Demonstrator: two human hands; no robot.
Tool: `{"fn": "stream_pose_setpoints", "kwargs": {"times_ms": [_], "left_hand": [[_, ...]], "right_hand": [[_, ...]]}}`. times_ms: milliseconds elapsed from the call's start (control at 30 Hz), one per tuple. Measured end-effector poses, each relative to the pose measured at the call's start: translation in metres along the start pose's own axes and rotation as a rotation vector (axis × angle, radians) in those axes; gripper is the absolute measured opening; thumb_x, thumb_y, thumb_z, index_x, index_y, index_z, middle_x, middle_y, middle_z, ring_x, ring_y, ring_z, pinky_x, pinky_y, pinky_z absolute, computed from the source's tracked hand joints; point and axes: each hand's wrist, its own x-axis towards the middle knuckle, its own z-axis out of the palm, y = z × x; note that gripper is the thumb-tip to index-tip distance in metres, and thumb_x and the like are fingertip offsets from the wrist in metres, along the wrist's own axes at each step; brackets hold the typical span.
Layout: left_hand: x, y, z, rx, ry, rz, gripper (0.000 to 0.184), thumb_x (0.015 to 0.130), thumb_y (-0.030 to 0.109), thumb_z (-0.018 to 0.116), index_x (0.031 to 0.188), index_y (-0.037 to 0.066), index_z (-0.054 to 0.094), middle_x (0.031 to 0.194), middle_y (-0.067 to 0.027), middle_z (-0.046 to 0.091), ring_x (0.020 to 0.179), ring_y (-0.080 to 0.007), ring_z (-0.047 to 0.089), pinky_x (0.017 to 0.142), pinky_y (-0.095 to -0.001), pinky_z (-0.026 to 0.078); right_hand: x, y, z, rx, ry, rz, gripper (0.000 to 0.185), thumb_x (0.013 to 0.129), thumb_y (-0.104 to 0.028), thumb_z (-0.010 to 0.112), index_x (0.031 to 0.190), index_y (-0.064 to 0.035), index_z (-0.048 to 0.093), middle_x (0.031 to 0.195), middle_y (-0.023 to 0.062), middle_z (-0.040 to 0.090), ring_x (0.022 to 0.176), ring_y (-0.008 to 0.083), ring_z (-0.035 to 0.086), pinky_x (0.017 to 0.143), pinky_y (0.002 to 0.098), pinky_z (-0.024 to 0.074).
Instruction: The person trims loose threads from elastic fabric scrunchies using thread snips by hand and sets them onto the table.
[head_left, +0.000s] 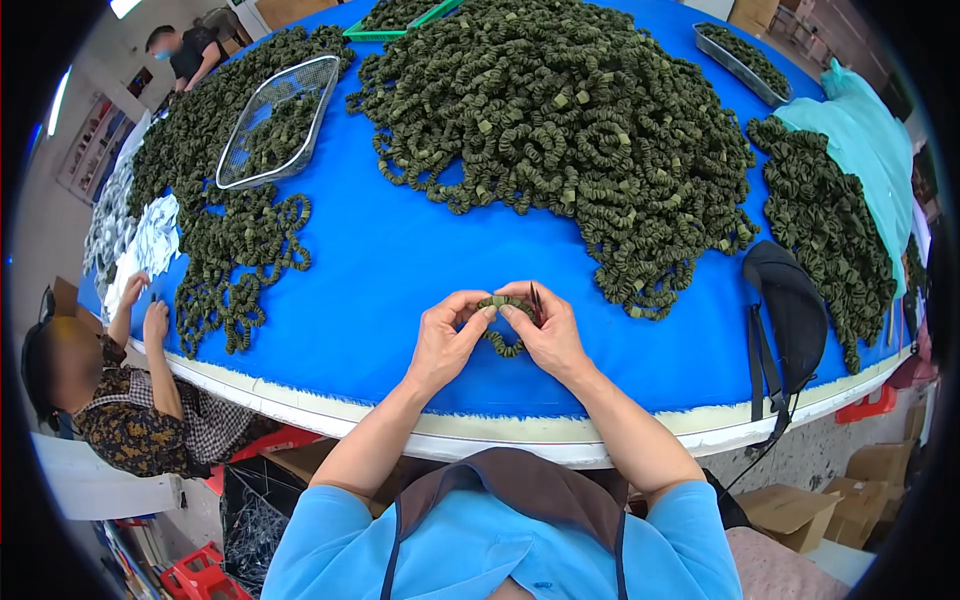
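Shirt (450,540): lt blue, plain, w/ soft creases across chest & shoulders. L sleeve (318,525) & R sleeve (690,525) both short, ending above elbow; arms bare from there down, L hand (445,345) & R hand (550,340) bare too. Over shirt, apron (510,480): dk brown, plain, w/ rounded, folded upper part. Narrow dk straps (392,560), one ea. side, run over shirt twd shoulders. Sm. darker blue mark (542,585) on shirt nr neck, too sm. to make out.

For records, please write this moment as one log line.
left hand: pinching green ruffled fabric ring; right hand: same ring, dark pointed tool
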Motion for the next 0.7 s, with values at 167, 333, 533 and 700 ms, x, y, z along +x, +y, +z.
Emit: {"fn": "stream_pose_setpoints", "kwargs": {"times_ms": [167,333,533,700], "left_hand": [[0.0,0.001,0.001,-0.087,0.006,-0.043,0.018,0.089,0.005,0.065,0.107,0.003,0.067,0.083,-0.0016,0.063,0.068,-0.0061,0.05,0.061,-0.0178,0.041],[0.0,-0.007,-0.005,0.001,0.009,-0.02,0.018,0.088,0.006,0.065,0.105,0.003,0.068,0.082,-0.001,0.063,0.067,-0.0071,0.048,0.061,-0.0198,0.041],[0.001,-0.003,-0.006,0.032,0.01,0.015,0.014,0.089,0.006,0.065,0.102,0.002,0.067,0.083,-0.0008,0.062,0.068,-0.0067,0.048,0.062,-0.0195,0.041],[0.002,0.0,-0.003,0.126,0.005,0.086,0.01,0.088,0.003,0.064,0.098,0.002,0.066,0.087,-0.0023,0.063,0.07,-0.0078,0.05,0.063,-0.02,0.042]], "right_hand": [[0.0,0.004,0.001,-0.035,0.011,-0.048,0.021,0.083,-0.002,0.064,0.104,-0.0053,0.064,0.079,-0.0014,0.06,0.063,0.007,0.044,0.055,0.0207,0.0363],[0.0,-0.001,0.005,0.01,0.057,-0.051,0.02,0.083,-0.003,0.065,0.103,-0.0053,0.065,0.078,-0.0015,0.06,0.061,0.0065,0.043,0.055,0.0202,0.0359],[-0.001,-0.001,-0.004,-0.045,-0.008,0.047,0.018,0.082,-0.004,0.066,0.1,-0.0047,0.066,0.073,-0.0026,0.057,0.06,0.0059,0.04,0.054,0.0199,0.0347],[-0.001,0.002,-0.005,-0.042,-0.015,0.064,0.015,0.083,-0.004,0.067,0.098,-0.0044,0.066,0.069,-0.0034,0.054,0.059,0.0057,0.039,0.053,0.02,0.0339]]}}
